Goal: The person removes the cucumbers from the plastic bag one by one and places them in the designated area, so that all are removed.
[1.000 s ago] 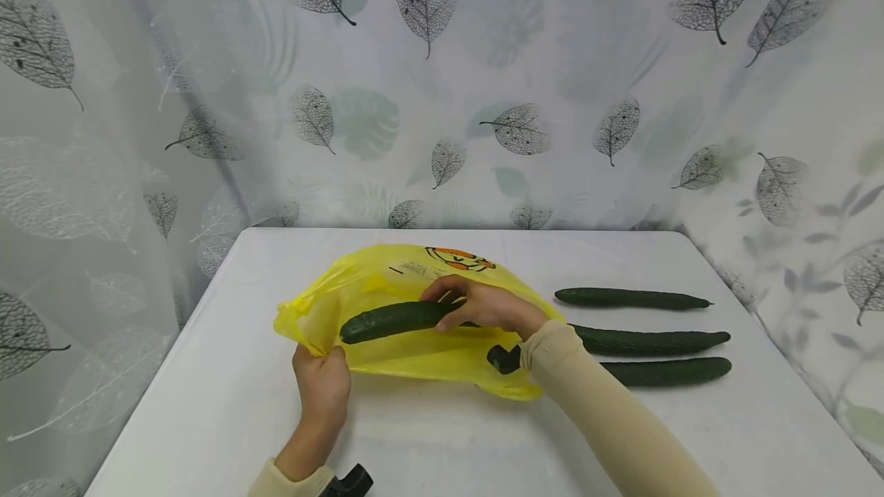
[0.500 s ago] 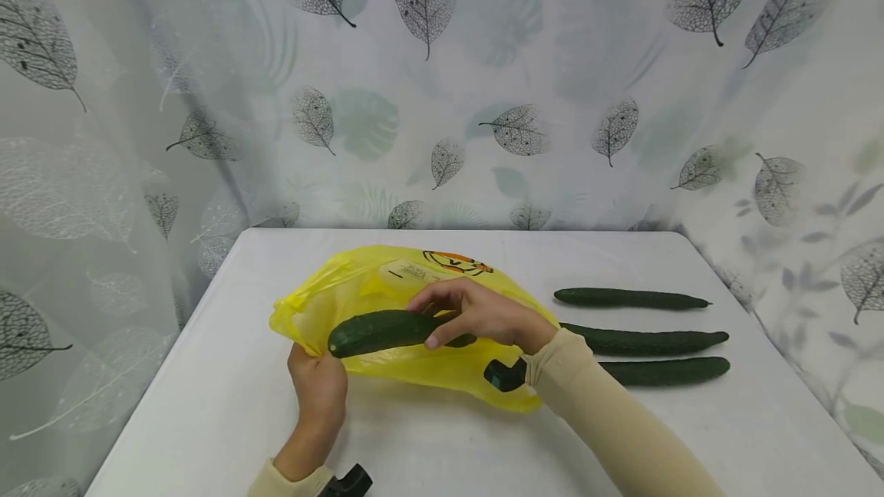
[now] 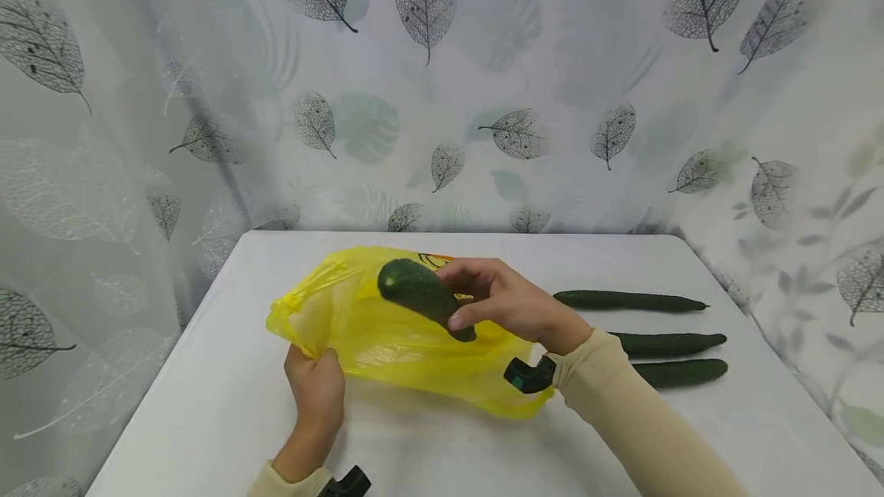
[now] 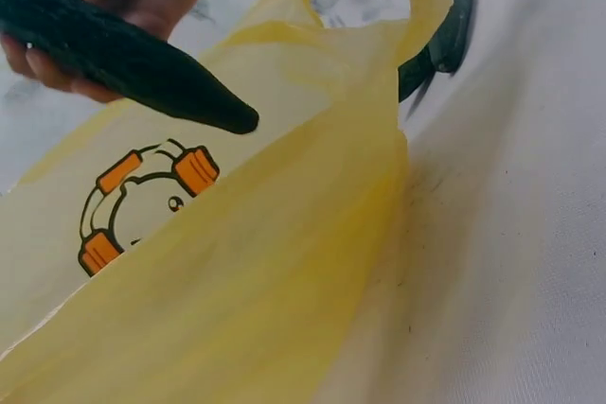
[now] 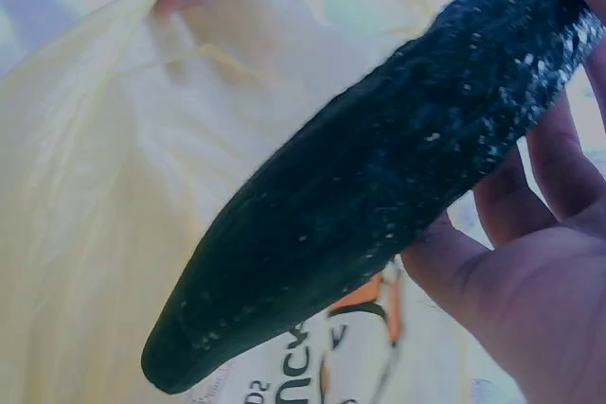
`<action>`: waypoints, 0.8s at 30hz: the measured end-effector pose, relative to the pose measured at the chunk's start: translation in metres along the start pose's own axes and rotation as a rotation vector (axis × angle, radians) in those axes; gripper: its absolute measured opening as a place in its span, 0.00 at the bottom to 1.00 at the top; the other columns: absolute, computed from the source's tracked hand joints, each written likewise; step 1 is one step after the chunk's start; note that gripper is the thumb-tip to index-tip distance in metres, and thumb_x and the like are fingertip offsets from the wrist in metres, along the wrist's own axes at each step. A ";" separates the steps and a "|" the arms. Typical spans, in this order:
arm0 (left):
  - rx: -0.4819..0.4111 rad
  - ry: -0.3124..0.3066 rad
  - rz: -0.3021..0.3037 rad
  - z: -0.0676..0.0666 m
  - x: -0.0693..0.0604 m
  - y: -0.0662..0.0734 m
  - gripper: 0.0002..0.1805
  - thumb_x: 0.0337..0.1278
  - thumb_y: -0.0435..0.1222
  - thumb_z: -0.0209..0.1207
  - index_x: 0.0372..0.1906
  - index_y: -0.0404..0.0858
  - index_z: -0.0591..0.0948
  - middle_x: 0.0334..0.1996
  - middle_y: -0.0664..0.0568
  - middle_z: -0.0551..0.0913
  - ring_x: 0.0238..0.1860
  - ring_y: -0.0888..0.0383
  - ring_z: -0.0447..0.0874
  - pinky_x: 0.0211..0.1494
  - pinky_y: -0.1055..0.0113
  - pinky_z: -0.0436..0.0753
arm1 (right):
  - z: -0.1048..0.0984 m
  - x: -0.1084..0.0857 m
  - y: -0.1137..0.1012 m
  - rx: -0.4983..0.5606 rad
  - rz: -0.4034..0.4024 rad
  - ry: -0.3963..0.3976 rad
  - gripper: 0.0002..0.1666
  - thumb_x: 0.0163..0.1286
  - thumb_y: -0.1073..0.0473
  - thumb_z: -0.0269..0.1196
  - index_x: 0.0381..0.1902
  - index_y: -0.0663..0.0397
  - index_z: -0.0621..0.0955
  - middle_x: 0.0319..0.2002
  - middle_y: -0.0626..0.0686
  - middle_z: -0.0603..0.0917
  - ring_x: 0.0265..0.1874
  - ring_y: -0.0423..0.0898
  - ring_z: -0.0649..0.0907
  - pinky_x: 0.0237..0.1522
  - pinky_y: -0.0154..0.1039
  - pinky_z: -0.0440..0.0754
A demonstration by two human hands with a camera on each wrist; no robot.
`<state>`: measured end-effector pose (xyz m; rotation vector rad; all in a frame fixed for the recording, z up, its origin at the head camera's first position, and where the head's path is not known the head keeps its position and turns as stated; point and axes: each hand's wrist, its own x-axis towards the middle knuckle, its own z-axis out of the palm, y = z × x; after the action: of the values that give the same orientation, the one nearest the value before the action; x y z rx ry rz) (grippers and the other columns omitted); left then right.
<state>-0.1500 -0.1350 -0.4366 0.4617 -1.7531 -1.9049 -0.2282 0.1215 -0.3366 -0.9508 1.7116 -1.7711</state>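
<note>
A dark green cucumber (image 3: 417,288) is held in my right hand (image 3: 511,304), above a yellow plastic bag (image 3: 407,359). Its left end tilts up in the head view. Thumb and fingers wrap the cucumber (image 5: 350,186) in the right wrist view, and the bag's printed side shows below. My left hand (image 3: 318,390) pinches the bag's edge at its left end. In the left wrist view the bag (image 4: 284,205) lies with a handle loop and a cartoon print, and the cucumber (image 4: 123,54) hangs over it.
Three more cucumbers lie on the white table (image 3: 207,405) at the right: a far one (image 3: 628,301), a middle one (image 3: 677,343) and a near one (image 3: 684,372). The right forearm partly covers the nearer two. A leaf-patterned curtain (image 3: 442,98) hangs behind the table.
My right hand has drawn the cucumber from low over the bag's opening up and to the right, turning its left end upward. My left hand keeps its hold on the bag, shifting slightly left.
</note>
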 end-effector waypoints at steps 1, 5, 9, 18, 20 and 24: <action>-0.004 0.002 0.001 0.000 0.000 0.000 0.22 0.56 0.18 0.41 0.57 0.26 0.72 0.46 0.43 0.76 0.43 0.52 0.75 0.44 0.71 0.77 | -0.002 -0.002 -0.002 0.019 -0.020 0.004 0.24 0.62 0.62 0.73 0.57 0.50 0.82 0.55 0.57 0.81 0.54 0.56 0.79 0.57 0.50 0.78; -0.024 0.022 0.017 0.000 0.001 -0.002 0.21 0.57 0.18 0.42 0.55 0.26 0.73 0.45 0.43 0.76 0.41 0.53 0.77 0.41 0.71 0.78 | -0.008 -0.010 -0.011 0.065 -0.100 0.032 0.27 0.64 0.60 0.72 0.61 0.50 0.80 0.55 0.58 0.81 0.54 0.56 0.79 0.57 0.51 0.78; -0.051 0.050 0.049 0.000 0.001 -0.002 0.19 0.56 0.17 0.42 0.53 0.25 0.74 0.42 0.43 0.77 0.39 0.53 0.77 0.40 0.71 0.78 | -0.015 -0.019 -0.021 0.093 -0.133 0.104 0.29 0.66 0.61 0.71 0.64 0.50 0.78 0.54 0.56 0.81 0.55 0.55 0.78 0.61 0.53 0.74; -0.094 0.074 0.060 0.000 0.002 -0.002 0.21 0.54 0.16 0.40 0.52 0.25 0.74 0.42 0.44 0.76 0.41 0.53 0.77 0.41 0.72 0.78 | -0.024 -0.034 -0.039 0.254 -0.253 0.202 0.24 0.70 0.71 0.61 0.62 0.51 0.78 0.50 0.52 0.82 0.52 0.51 0.78 0.62 0.48 0.73; -0.090 0.075 0.059 0.000 0.003 -0.003 0.20 0.55 0.16 0.40 0.52 0.24 0.74 0.42 0.43 0.77 0.40 0.53 0.77 0.41 0.73 0.78 | -0.029 -0.038 -0.041 0.249 -0.290 0.212 0.23 0.71 0.72 0.61 0.61 0.52 0.78 0.49 0.52 0.83 0.52 0.51 0.78 0.63 0.47 0.73; -0.071 0.072 0.056 -0.001 0.003 -0.005 0.20 0.55 0.17 0.40 0.51 0.24 0.74 0.41 0.43 0.77 0.39 0.54 0.77 0.40 0.73 0.78 | -0.039 -0.047 -0.044 0.199 -0.334 0.266 0.22 0.70 0.72 0.61 0.60 0.53 0.78 0.49 0.52 0.84 0.51 0.49 0.78 0.62 0.44 0.73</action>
<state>-0.1529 -0.1373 -0.4409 0.4443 -1.6306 -1.8814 -0.2233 0.1868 -0.2990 -0.9938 1.5546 -2.3281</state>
